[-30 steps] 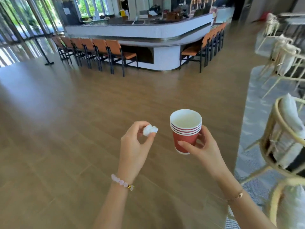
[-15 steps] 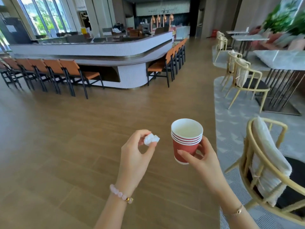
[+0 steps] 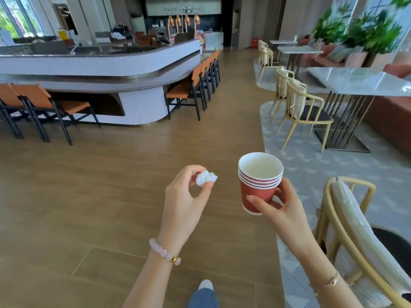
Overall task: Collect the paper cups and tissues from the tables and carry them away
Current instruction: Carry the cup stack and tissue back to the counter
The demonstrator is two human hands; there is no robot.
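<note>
My left hand (image 3: pixel 184 201) pinches a small crumpled white tissue (image 3: pixel 205 178) between thumb and fingertips, held up at chest height. To its right, my right hand (image 3: pixel 281 206) grips a stack of several nested red paper cups (image 3: pixel 258 183) upright; the top cup looks empty inside. Both hands hover over the wooden floor, about a hand's width apart.
A curved white bar counter (image 3: pixel 115 63) with orange chairs (image 3: pixel 189 90) stands ahead on the left. Marble-topped tables (image 3: pixel 360 82) and yellow-framed chairs (image 3: pixel 304 110) line the right on a grey rug. One such chair (image 3: pixel 355 230) is close at my right elbow. A wooden aisle runs ahead between them.
The view has swung to the right: the bar has slid left and the tables and plants on the right have come into sight. Both hands hold the tissue and cups as before.
</note>
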